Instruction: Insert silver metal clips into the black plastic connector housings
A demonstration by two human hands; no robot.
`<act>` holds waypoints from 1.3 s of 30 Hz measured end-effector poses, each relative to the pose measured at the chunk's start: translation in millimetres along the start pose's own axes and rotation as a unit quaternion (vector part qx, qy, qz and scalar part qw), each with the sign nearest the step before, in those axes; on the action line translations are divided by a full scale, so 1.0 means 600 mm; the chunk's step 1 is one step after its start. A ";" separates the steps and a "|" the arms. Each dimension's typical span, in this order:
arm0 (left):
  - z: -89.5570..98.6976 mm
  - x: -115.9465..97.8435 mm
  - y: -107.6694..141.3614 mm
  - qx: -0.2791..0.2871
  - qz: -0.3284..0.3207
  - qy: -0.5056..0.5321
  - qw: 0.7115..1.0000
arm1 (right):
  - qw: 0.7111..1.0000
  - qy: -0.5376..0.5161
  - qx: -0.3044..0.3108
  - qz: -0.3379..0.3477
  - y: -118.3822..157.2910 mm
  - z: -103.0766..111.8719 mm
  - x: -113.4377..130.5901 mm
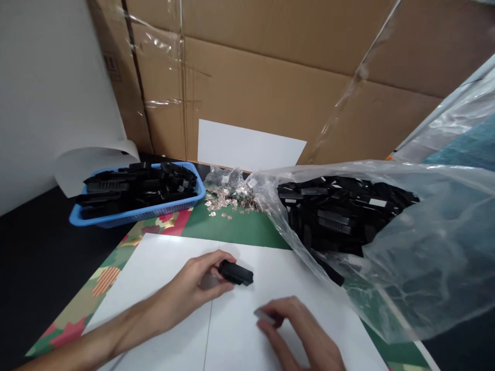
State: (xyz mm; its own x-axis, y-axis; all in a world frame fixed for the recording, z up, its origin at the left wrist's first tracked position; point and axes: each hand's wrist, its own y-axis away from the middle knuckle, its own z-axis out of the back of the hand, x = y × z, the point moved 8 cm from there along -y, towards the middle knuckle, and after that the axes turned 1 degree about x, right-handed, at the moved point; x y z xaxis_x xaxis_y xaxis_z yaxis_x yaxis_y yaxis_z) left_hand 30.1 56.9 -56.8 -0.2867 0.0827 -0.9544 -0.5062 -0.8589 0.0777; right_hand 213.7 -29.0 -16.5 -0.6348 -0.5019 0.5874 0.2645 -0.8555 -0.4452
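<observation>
Over the white sheet (162,288), my left hand (203,275) pinches one end of a small, oblong black plastic part (236,273), whose free end points right. Lower and to the right, my right hand (297,330) has a small flat grey piece (265,317) between thumb and forefinger. That piece is blurred, so its exact kind does not show. A gap separates it from the black part. Beyond the sheet lies a pile of small shiny metal pieces (228,200), partly in a clear plastic bag (224,176).
At the left back, a blue plastic basket (170,207) is heaped with black plastic parts (139,183). A large clear bag (425,268) on the right spills open over more black parts (340,211). Tall cardboard (270,98) closes off the back, with white paper (247,144) against it.
</observation>
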 end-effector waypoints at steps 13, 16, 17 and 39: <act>-0.004 -0.001 -0.015 0.008 -0.048 -0.110 0.993 | 0.995 -0.080 0.055 0.026 -0.077 -0.032 -0.022; -0.003 0.006 -0.016 0.002 -0.029 -0.097 0.995 | 0.993 -0.100 0.060 -0.009 -0.073 -0.038 -0.031; -0.002 0.007 -0.015 -0.001 -0.022 -0.094 0.995 | 0.992 -0.104 0.066 -0.020 -0.073 -0.040 -0.034; -0.020 -0.036 0.018 0.028 -0.114 -0.203 0.972 | 0.997 0.021 0.047 -0.060 -0.238 -0.074 -0.095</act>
State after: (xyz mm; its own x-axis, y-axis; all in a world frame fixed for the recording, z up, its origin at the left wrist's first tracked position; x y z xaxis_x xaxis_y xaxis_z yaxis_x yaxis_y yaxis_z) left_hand 40.4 39.6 -39.0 -0.4531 0.4706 -0.7571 -0.6348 -0.7666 -0.0967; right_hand 180.1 127.5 -16.4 -0.6951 -0.3916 0.6029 0.2512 -0.9181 -0.3067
